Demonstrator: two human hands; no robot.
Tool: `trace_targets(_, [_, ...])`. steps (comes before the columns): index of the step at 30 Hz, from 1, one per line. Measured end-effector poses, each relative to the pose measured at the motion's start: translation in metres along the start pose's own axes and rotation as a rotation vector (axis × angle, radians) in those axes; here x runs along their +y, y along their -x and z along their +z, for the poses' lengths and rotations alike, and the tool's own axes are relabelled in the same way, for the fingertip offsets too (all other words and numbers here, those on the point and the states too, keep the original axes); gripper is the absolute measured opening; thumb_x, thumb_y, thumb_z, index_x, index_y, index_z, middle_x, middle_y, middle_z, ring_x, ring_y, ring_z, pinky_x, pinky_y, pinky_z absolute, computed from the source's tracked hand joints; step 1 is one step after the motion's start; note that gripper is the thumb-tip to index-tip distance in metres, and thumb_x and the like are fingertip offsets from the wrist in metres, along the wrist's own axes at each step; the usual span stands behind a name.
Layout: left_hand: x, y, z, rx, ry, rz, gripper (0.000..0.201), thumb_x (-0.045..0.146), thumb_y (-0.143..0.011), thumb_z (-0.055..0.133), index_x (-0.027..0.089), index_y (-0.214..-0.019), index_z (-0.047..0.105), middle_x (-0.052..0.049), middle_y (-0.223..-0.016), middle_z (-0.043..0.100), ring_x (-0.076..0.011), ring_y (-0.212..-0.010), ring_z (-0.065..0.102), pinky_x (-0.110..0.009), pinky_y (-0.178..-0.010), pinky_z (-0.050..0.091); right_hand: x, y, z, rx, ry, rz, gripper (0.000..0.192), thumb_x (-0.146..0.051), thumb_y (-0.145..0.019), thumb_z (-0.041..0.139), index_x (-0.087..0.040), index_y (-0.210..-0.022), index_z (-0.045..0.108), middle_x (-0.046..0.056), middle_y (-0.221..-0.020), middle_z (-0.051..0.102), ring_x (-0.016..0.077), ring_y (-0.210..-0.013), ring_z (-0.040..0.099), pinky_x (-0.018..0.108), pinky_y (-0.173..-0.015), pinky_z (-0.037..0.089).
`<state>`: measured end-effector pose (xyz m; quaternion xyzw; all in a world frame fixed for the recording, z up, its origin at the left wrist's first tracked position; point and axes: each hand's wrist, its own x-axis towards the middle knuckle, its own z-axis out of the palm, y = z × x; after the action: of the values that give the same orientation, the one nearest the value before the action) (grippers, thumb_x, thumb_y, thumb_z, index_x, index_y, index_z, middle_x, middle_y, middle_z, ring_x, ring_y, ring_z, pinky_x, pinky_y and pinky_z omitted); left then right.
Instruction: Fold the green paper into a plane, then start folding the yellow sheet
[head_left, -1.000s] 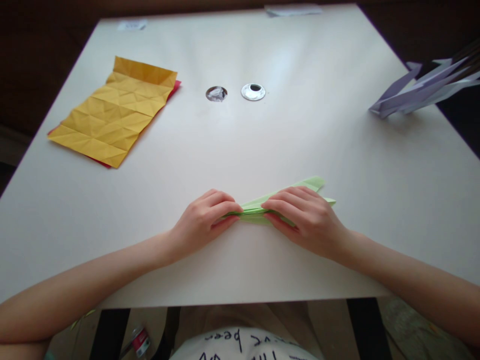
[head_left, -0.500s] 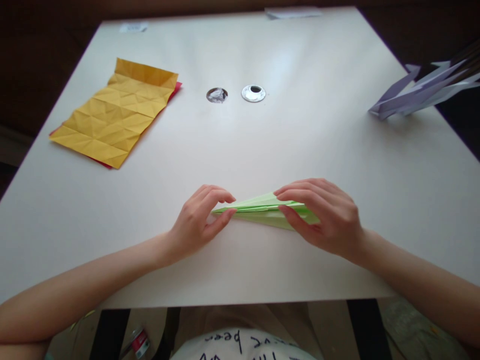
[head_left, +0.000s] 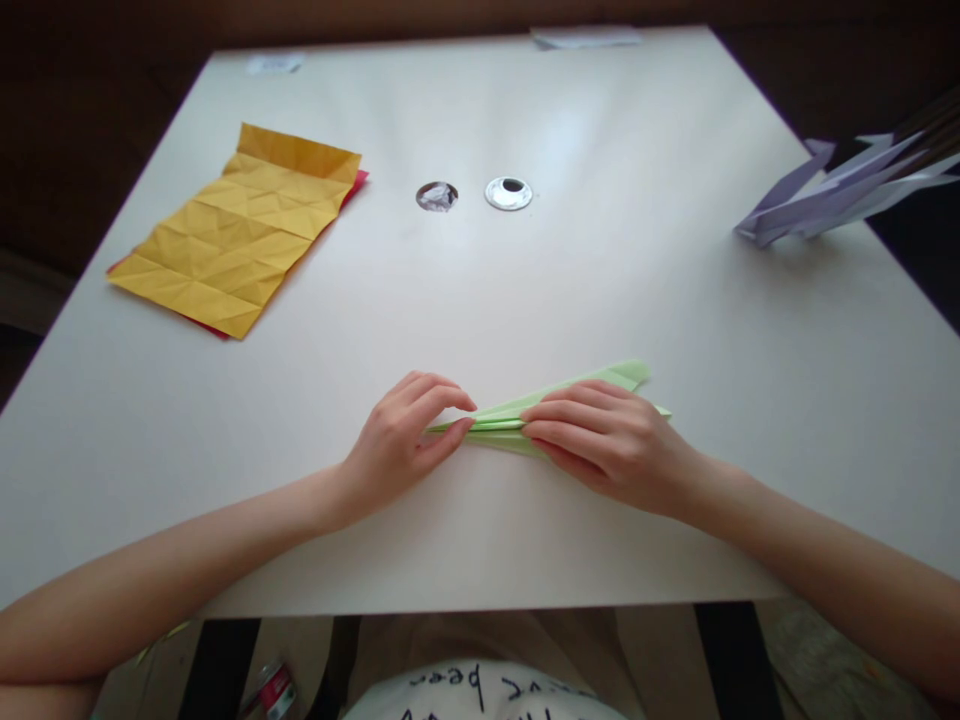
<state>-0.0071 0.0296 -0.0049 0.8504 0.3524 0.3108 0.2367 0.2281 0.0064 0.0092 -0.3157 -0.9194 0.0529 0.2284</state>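
Observation:
A light green folded paper [head_left: 502,423] lies on the white table [head_left: 480,540] near its front edge. It narrows to a point at the left and flares into flaps at the right. My left hand [head_left: 405,425] pinches the narrow end between thumb and forefinger. Farther right, my right hand [head_left: 607,430] is closed over the paper's middle folds, its thumb and fingertips pressed together on them. One flap sticks out beyond the right fingers, and part of the paper is hidden beneath that hand.
Creased yellow paper [head_left: 232,235] lies at the left over a red sheet [head_left: 354,188]. Two round table fittings [head_left: 508,194] sit toward the back. Folded lilac paper [head_left: 795,205] rests at the right edge. White paper scraps [head_left: 585,38] lie along the far edge.
My right hand has moved left along the green paper and closed on its folds, uncovering the flap at the right end. My left hand stays at the narrow tip.

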Motion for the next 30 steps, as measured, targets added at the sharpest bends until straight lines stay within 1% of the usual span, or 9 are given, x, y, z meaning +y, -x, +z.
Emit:
trace_targets(4, [-0.003,0.001,0.002,-0.117,0.004,0.018,0.009,0.023,-0.081,0.057,0.018,-0.086,0.06,-0.003,-0.083,0.06,-0.0129,-0.077,0.053,-0.025,-0.069,0.046,0.0,0.001,0.002,0.002,0.013,-0.021,0.012,-0.013,-0.082,0.053,-0.017,-0.091,0.06,0.003,-0.089,0.068,0.0138,-0.079,0.06,0.028,-0.072,0.047])
trace_targets(9, [-0.007,0.002,0.005,-0.117,-0.017,0.044,0.007,0.022,-0.082,0.056,0.018,-0.081,0.062,-0.002,-0.08,0.059,-0.012,-0.076,0.052,-0.023,-0.067,0.044,-0.002,0.0,0.002,-0.003,-0.018,-0.001,0.011,-0.012,-0.082,0.053,-0.016,-0.089,0.059,0.003,-0.087,0.068,0.0142,-0.077,0.06,0.028,-0.071,0.048])
trace_targets(11, [-0.008,0.002,0.006,-0.122,-0.032,0.054,0.007,0.022,-0.082,0.055,0.018,-0.082,0.062,-0.002,-0.08,0.06,-0.0124,-0.077,0.052,-0.023,-0.068,0.044,-0.002,-0.001,0.001,0.014,-0.034,0.043,0.009,-0.012,-0.082,0.053,-0.016,-0.088,0.058,0.004,-0.084,0.068,0.0146,-0.077,0.061,0.028,-0.071,0.048])
trace_targets(14, [-0.007,0.002,0.005,-0.124,-0.056,0.072,0.007,0.021,-0.083,0.054,0.018,-0.082,0.061,-0.002,-0.08,0.06,-0.0127,-0.077,0.052,-0.024,-0.069,0.044,-0.001,-0.001,-0.001,0.094,-0.015,0.133,0.008,-0.011,-0.081,0.053,-0.016,-0.085,0.057,0.004,-0.078,0.068,0.0143,-0.072,0.062,0.027,-0.066,0.048])
trace_targets(17, [-0.006,0.001,0.005,-0.128,-0.075,0.088,0.007,0.02,-0.083,0.053,0.018,-0.082,0.06,-0.002,-0.081,0.061,-0.0128,-0.077,0.052,-0.025,-0.07,0.044,0.002,-0.001,-0.005,0.165,0.039,0.209,0.009,-0.009,-0.08,0.053,-0.017,-0.083,0.057,0.004,-0.077,0.068,0.014,-0.07,0.062,0.026,-0.065,0.048])
trace_targets(19, [-0.006,0.001,0.005,-0.121,-0.086,0.086,0.006,0.02,-0.083,0.054,0.017,-0.081,0.059,-0.002,-0.08,0.061,-0.0128,-0.076,0.052,-0.025,-0.069,0.044,0.004,-0.001,-0.006,0.174,0.061,0.254,0.01,-0.01,-0.08,0.054,-0.018,-0.082,0.058,0.003,-0.078,0.069,0.0139,-0.07,0.062,0.026,-0.065,0.048])
trace_targets(21, [-0.005,0.001,0.006,-0.113,-0.095,0.079,0.005,0.019,-0.083,0.054,0.017,-0.082,0.058,-0.002,-0.079,0.061,-0.0128,-0.076,0.052,-0.025,-0.069,0.044,0.006,0.0,-0.007,0.155,0.06,0.291,0.009,-0.011,-0.08,0.055,-0.019,-0.081,0.059,0.002,-0.078,0.068,0.014,-0.07,0.062,0.026,-0.065,0.048])
trace_targets(26, [-0.005,0.003,0.006,-0.117,-0.102,0.107,0.01,0.017,-0.084,0.052,0.019,-0.089,0.06,-0.002,-0.082,0.061,-0.013,-0.078,0.052,-0.025,-0.069,0.044,0.006,0.0,-0.009,0.033,0.007,0.331,0.007,-0.015,-0.08,0.055,-0.02,-0.079,0.061,0.001,-0.077,0.068,0.014,-0.07,0.062,0.026,-0.064,0.047])
trace_targets(30, [-0.005,0.004,0.005,-0.111,-0.098,0.115,0.01,0.017,-0.083,0.052,0.018,-0.089,0.061,-0.003,-0.083,0.061,-0.0134,-0.079,0.052,-0.026,-0.07,0.045,0.005,0.0,-0.01,0.004,-0.009,0.324,0.009,-0.016,-0.081,0.053,-0.019,-0.078,0.061,0.001,-0.079,0.068,0.0139,-0.07,0.061,0.026,-0.064,0.046])
